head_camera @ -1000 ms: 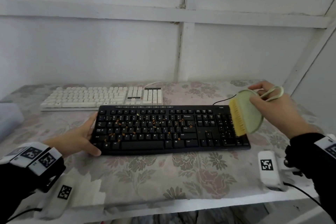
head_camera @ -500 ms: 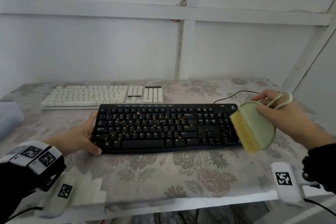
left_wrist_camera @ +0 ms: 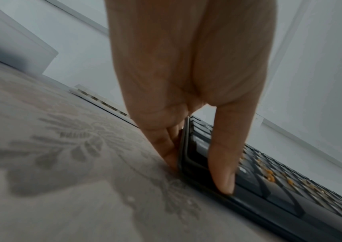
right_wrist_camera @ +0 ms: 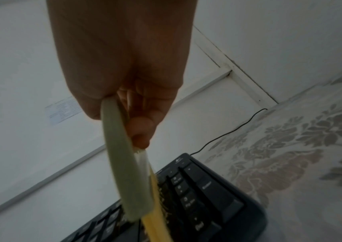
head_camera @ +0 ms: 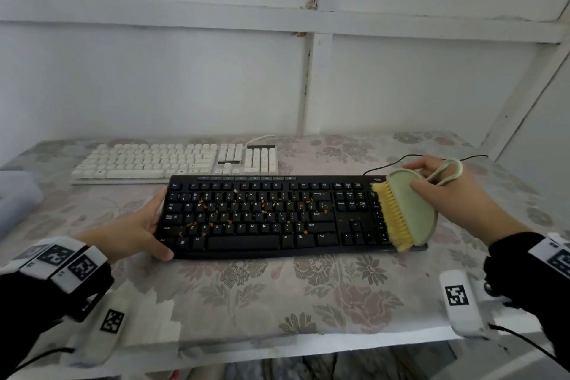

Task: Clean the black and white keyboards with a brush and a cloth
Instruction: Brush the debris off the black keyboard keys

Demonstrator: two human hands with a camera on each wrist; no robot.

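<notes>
The black keyboard [head_camera: 277, 216] lies across the middle of the table, with orange crumbs [head_camera: 228, 220] scattered over its letter keys. My left hand [head_camera: 138, 225] grips its left end: the thumb lies on the front corner and the fingers [left_wrist_camera: 170, 147] press against the side edge. My right hand [head_camera: 450, 194] grips a pale green brush [head_camera: 413, 207] with yellow bristles [head_camera: 394, 219]. The bristles stand on the number pad at the keyboard's right end. The white keyboard [head_camera: 172, 160] lies behind, to the left, untouched.
A floral cloth [head_camera: 277, 293] covers the table, whose front edge [head_camera: 277, 345] is close to me. The black keyboard's cable [head_camera: 401, 160] runs off to the back right. A pale box [head_camera: 15, 197] sits at the far left, and a white panelled wall stands behind.
The brush swept right, off the keyboard's end, and has come back onto the number pad. My left hand has kept its hold on the keyboard's left end.
</notes>
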